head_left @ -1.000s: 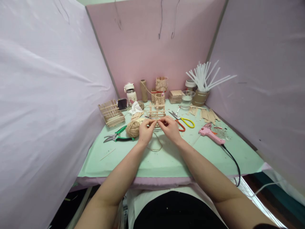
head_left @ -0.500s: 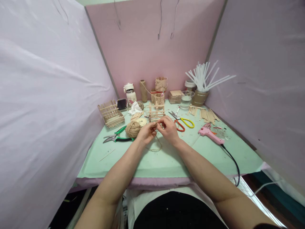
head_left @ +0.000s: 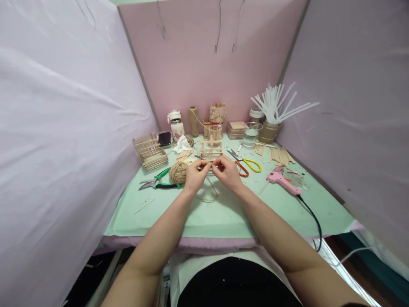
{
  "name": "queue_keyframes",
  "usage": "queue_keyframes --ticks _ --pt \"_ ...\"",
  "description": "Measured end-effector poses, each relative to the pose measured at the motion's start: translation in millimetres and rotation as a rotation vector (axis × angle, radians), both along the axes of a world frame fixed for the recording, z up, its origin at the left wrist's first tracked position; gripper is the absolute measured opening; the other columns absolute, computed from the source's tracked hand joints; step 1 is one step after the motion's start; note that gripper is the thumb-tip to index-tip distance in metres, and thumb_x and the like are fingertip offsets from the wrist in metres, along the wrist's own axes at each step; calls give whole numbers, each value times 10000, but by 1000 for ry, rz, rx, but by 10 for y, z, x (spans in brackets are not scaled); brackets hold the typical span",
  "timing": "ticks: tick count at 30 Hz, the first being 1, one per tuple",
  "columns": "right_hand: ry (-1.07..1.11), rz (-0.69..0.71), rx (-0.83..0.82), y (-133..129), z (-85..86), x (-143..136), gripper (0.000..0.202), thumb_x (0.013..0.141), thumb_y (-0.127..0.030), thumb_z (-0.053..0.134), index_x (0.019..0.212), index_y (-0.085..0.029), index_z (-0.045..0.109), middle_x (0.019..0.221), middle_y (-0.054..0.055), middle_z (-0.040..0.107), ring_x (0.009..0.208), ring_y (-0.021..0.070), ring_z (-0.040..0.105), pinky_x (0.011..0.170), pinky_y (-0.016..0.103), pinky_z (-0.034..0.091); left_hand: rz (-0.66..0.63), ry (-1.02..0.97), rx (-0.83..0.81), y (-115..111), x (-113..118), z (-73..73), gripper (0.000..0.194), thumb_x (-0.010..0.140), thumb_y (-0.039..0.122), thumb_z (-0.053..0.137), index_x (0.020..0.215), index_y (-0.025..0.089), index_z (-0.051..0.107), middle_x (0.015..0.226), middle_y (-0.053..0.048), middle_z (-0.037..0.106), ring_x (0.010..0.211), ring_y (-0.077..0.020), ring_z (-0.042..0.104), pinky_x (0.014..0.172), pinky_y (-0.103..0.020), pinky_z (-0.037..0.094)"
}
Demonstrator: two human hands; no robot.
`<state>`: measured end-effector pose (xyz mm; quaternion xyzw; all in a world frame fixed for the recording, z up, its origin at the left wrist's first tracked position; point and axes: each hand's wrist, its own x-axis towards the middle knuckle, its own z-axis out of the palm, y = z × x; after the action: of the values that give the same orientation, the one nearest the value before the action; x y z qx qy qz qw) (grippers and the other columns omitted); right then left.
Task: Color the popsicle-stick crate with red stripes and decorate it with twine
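Observation:
My left hand (head_left: 195, 174) and my right hand (head_left: 227, 172) meet fingertip to fingertip over the middle of the table. Each is closed in a pinch on the jute twine (head_left: 207, 201), which droops in a loop onto the green cloth below. The exact grip between the fingertips is too small to make out. Just beyond my fingers stands a small frame of wooden craft sticks (head_left: 211, 150), its lower part hidden by my hands. A ball of twine (head_left: 178, 172) touches or nearly touches the left side of my left hand.
Green-handled pruning shears (head_left: 159, 181) and a stick basket (head_left: 150, 155) lie left. Scissors (head_left: 247, 164), a pink glue gun (head_left: 286, 181) with black cord, and loose craft sticks (head_left: 281, 155) lie right. Behind stand a water bowl (head_left: 251, 136) and a pot of white glue sticks (head_left: 270, 132).
My left hand has turned over so its back faces up more, and its fingertips now meet those of my right hand. The view has shifted slightly.

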<state>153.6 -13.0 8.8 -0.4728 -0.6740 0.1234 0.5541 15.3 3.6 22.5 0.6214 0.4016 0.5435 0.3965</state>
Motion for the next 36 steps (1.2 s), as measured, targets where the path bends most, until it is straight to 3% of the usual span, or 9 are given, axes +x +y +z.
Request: queue_keyframes --ticks 2,7,10,12,16,18,24,31,36 --pt "4 -5 8 -3 -4 1 76 787 -234 561 713 -219 552 755 19 555 660 152 503 631 301 423 -10 -51 -40 1 12 -2 107 662 266 699 664 161 686 703 -15 653 697 -120 538 658 -244 407" --pt "-46 6 127 -15 -34 -7 73 824 -222 540 767 -218 586 840 43 589 703 158 520 640 301 432 -180 -324 -449 67 46 -47 193 597 312 724 615 145 629 587 8 543 559 -73 442 497 -201 302" --pt "-36 22 144 -14 -32 -11 67 825 -213 538 776 -213 583 837 39 583 689 149 518 619 287 432 -218 -332 -494 89 44 -69 231 597 337 728 625 135 619 586 5 535 532 -65 426 473 -196 279" --pt "-1 19 109 -11 -17 -11 38 805 -208 560 770 -209 573 793 22 567 667 139 511 598 274 427 -190 -331 -460 80 36 -72 229 618 336 733 674 134 640 624 3 564 558 -65 446 495 -191 304" --pt "57 4 33 -2 10 -3 82 796 -241 588 728 -206 558 746 5 553 658 133 506 593 266 422 -65 -193 -181 52 32 -81 219 689 348 715 731 138 668 692 -11 625 660 -99 516 623 -217 396" --pt "80 -5 19 3 12 4 108 815 -257 576 721 -205 566 739 6 556 662 135 510 601 269 421 -63 -146 -97 49 36 -96 231 717 364 700 759 140 661 721 -17 640 696 -115 541 670 -236 418" --pt "127 -36 14 4 17 22 133 842 -293 575 747 -202 600 769 16 569 692 144 529 632 280 428 -120 -74 -84 71 31 -129 224 733 340 687 822 139 646 786 -36 664 729 -129 577 713 -258 440" --pt "189 -95 -62 11 11 19 176 844 -331 546 731 -203 591 761 20 597 719 158 539 677 293 435 -44 187 -33 83 -2 -128 123 715 275 669 747 157 661 693 -9 648 655 -130 546 651 -258 409" --pt "285 -118 -99 33 -15 27 205 828 -382 547 761 -196 601 760 21 608 711 158 530 680 294 427 -31 209 -53 75 9 -125 123 706 278 671 729 157 662 648 4 635 617 -128 532 616 -255 401"
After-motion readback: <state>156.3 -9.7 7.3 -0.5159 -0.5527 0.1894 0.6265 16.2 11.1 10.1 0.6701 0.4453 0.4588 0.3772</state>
